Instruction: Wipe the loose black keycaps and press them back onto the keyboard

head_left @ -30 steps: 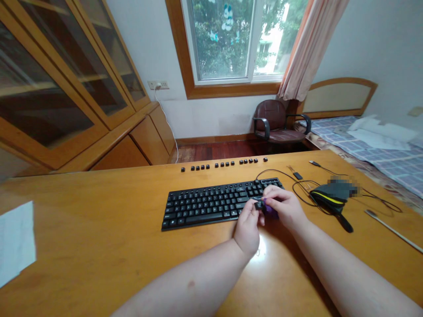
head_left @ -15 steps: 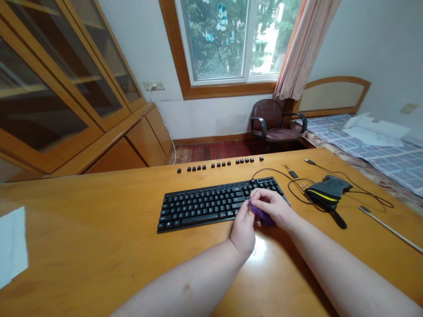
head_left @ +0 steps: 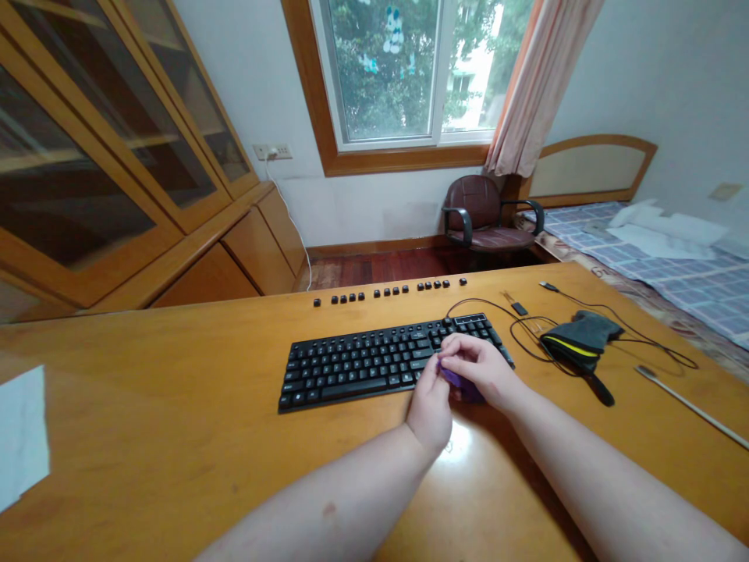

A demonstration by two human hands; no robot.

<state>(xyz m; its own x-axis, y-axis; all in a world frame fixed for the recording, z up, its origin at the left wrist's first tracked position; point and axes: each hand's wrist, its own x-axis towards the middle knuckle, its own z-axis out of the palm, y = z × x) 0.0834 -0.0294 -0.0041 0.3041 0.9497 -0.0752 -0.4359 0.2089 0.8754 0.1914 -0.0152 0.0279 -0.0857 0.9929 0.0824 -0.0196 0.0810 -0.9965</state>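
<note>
Room: pale plastered walls, a window framed in orange-brown wood, glass-fronted wooden cabinets along one side.
Worktop [head_left: 175, 406]: broad slab of glossy honey-coloured wood, with a bright glare patch near the wrists.
Keyboard [head_left: 363, 361]: flat matte black plastic rectangle, lying near the middle of the worktop.
Loose keycaps [head_left: 389, 293]: small black squarish caps set in a row beyond the keyboard, apart from it.
Purple tool [head_left: 459, 380]: small smooth purple piece at the keyboard's right end, mostly hidden between both hands.
Left hand [head_left: 430, 402]: fingers pinched together on the purple tool.
Right hand [head_left: 477, 367]: curled over and closed on the same tool, above the keys.
Pouch [head_left: 579, 339]: soft dark fabric with a yellow stripe, lying among thin black cables.
</note>
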